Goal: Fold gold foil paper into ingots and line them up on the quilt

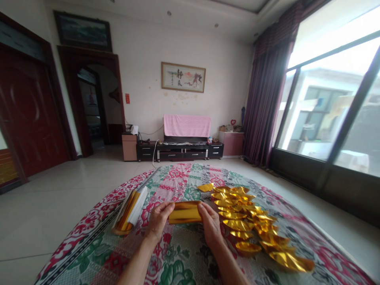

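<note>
At nine o'clock on our flowered surface lies a curled stack of gold and white sheets. Nearer the middle, our left hand and right hand each pinch an end of a gold sheet, stretched level between them. Folded gold boat shapes crowd together from one to four o'clock, just beside our right hand.

One surface under one patterned cloth; one left hand and one right hand; one gold sheet between them; one gold-and-white bundle; one flat gold piece; gold boat shapes, probably well over a dozen, overlapping too much for certainty; two framed pictures; one pink cloth.
</note>
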The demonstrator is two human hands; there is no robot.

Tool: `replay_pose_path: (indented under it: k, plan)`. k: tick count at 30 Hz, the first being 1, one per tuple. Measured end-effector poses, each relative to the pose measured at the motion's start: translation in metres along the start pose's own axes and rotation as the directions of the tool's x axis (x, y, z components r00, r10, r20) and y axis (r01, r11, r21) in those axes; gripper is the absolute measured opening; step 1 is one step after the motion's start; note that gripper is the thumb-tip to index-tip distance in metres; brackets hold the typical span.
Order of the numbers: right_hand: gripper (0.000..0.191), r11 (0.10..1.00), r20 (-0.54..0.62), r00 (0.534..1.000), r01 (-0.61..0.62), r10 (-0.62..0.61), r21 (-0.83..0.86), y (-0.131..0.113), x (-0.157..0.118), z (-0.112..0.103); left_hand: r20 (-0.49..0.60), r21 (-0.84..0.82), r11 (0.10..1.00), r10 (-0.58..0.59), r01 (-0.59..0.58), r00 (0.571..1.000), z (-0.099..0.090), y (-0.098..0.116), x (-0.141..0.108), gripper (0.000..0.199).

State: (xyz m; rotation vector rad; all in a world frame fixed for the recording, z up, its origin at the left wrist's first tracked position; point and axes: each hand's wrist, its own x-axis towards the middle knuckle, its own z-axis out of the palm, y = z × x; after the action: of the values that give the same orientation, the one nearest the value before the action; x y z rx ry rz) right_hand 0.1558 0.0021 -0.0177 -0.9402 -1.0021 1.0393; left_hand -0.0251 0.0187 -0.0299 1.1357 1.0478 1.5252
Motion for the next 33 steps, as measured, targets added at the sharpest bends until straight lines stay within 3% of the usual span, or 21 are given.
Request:
replay_pose_path:
  k: [5, 14, 24, 33]
  plan:
    - [0.042, 0.999, -0.020, 1.000, -0.023, 0.023, 0.032, 0.006, 0.004, -0.001, 0.024, -0.030, 0.998, -0.048, 0.049, 0.999, 0.003, 0.007, -0.003, 0.035]
    - [0.043, 1.000, -0.025, 0.999, -0.022, 0.023, 0.021, 0.010, 0.007, -0.003, -0.031, 0.012, 1.000, -0.024, 0.024, 0.999, 0.007, 0.014, -0.006, 0.036]
    - [0.044, 0.997, -0.027, 0.999, -0.022, 0.024, 0.073, 0.008, 0.006, -0.002, -0.012, 0.020, 1.000, -0.014, 0.014, 1.000, 0.009, 0.017, -0.008, 0.035]
    - [0.043, 0.999, -0.097, 0.995, 0.022, -0.025, -0.024, 0.004, 0.003, -0.001, -0.040, 0.056, 0.998, 0.001, 0.001, 0.999, 0.010, 0.018, -0.008, 0.034]
